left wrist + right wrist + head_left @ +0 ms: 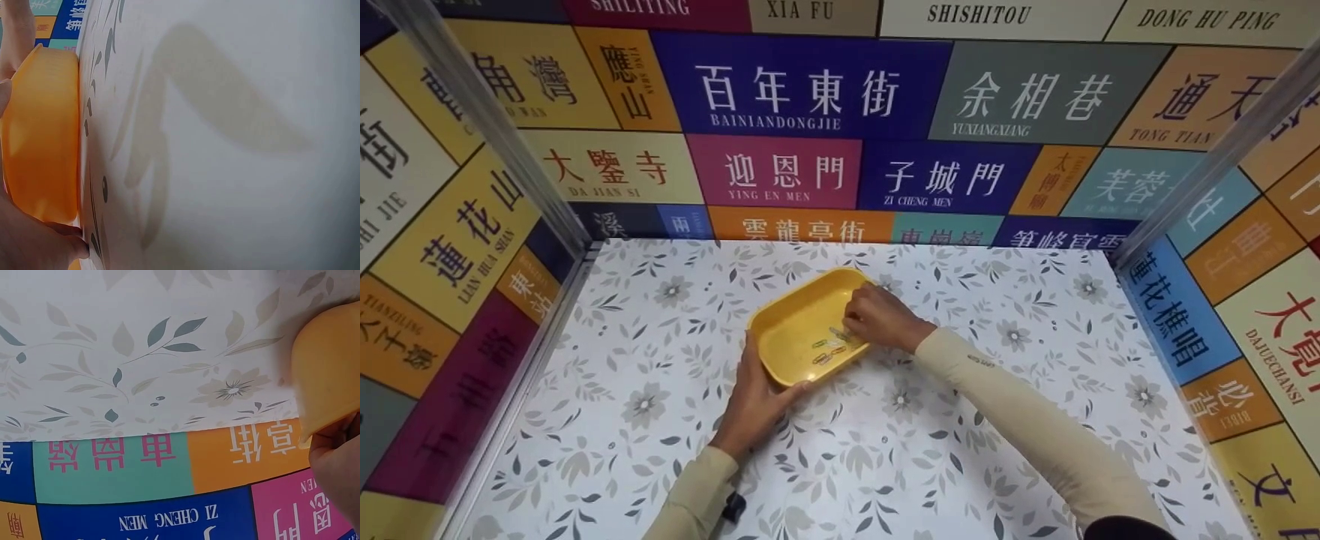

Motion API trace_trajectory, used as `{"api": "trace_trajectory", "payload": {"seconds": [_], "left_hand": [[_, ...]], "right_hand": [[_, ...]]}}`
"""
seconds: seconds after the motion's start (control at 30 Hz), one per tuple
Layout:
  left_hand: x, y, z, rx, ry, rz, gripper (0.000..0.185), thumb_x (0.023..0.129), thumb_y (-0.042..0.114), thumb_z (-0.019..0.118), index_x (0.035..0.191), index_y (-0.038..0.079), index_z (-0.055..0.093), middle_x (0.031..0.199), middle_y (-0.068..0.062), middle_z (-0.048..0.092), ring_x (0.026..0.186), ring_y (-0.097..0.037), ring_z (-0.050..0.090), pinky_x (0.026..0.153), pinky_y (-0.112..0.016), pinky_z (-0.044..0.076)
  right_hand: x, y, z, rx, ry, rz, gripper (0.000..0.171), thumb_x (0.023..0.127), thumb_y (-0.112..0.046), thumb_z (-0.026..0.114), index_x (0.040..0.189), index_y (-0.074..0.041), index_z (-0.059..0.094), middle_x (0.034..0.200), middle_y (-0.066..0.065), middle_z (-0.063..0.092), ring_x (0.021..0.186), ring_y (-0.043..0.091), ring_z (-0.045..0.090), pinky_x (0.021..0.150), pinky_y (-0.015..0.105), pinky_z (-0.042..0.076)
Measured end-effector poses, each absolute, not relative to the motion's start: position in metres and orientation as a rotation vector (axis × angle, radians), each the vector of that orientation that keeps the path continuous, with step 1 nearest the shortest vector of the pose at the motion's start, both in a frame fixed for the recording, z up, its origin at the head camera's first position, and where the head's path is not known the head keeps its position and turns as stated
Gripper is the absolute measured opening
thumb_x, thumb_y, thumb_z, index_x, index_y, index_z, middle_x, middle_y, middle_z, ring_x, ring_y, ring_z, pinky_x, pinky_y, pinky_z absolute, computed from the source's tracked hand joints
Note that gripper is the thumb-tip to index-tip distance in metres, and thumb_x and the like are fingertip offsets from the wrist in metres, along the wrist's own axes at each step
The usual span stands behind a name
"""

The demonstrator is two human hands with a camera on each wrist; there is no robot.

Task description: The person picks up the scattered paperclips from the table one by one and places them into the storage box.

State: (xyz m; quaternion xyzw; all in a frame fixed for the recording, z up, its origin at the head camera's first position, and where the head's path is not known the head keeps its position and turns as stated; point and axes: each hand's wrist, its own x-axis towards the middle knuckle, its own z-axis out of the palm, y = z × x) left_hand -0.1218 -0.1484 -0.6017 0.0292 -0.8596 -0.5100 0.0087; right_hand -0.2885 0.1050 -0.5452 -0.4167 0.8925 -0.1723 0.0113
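Yellow tray (pixel 799 322) sat on the floral tabletop (pixel 660 420), roughly mid-surface, turned at an angle. Left hand (pixel 757 394) gripped the tray's near corner, thumb along the rim, likely steadying it against sliding. Right hand (pixel 879 319) reached over the tray's right edge, fingers curled down into it; whether they pinched anything, cannot tell. Inside the tray: a few small paper clips (pixel 829 349) clustered just beside the right hand's fingertips, otherwise bare yellow floor.
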Motion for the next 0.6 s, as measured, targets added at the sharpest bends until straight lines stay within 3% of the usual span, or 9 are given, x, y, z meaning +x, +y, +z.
{"api": "trace_trajectory", "payload": {"seconds": [0.2, 0.43, 0.6], "left_hand": [[-0.122, -0.147, -0.601, 0.094, -2.682, -1.591, 0.138, 0.088, 0.058, 0.089, 0.178, 0.026, -0.011, 0.186, -0.009, 0.005, 0.169, -0.031, 0.014, 0.136, -0.051, 0.014], [-0.125, -0.145, -0.603, 0.074, -2.633, -1.626, 0.136, 0.087, 0.05, 0.093, 0.178, 0.029, -0.006, 0.184, -0.005, 0.014, 0.168, -0.027, 0.02, 0.136, -0.049, 0.017], [-0.125, -0.146, -0.604, 0.08, -2.641, -1.598, 0.137, 0.087, 0.047, 0.094, 0.178, 0.026, -0.005, 0.184, -0.008, 0.016, 0.167, -0.027, 0.021, 0.136, -0.048, 0.018]], "right_hand": [[-0.282, 0.111, -0.54, -1.325, 2.802, -0.572, 0.017, 0.103, -0.011, 0.075, 0.092, -0.004, 0.084, 0.088, 0.008, 0.074, 0.087, 0.028, 0.058, 0.083, 0.046, 0.049], [-0.272, 0.12, -0.54, -1.312, 2.802, -0.672, 0.013, 0.102, -0.012, 0.08, 0.099, -0.002, 0.086, 0.092, 0.009, 0.074, 0.093, 0.028, 0.06, 0.087, 0.046, 0.052], [-0.265, 0.127, -0.541, -1.39, 2.831, -0.727, 0.011, 0.1, -0.01, 0.081, 0.098, -0.001, 0.086, 0.091, 0.009, 0.074, 0.091, 0.029, 0.062, 0.096, 0.049, 0.053]]}}
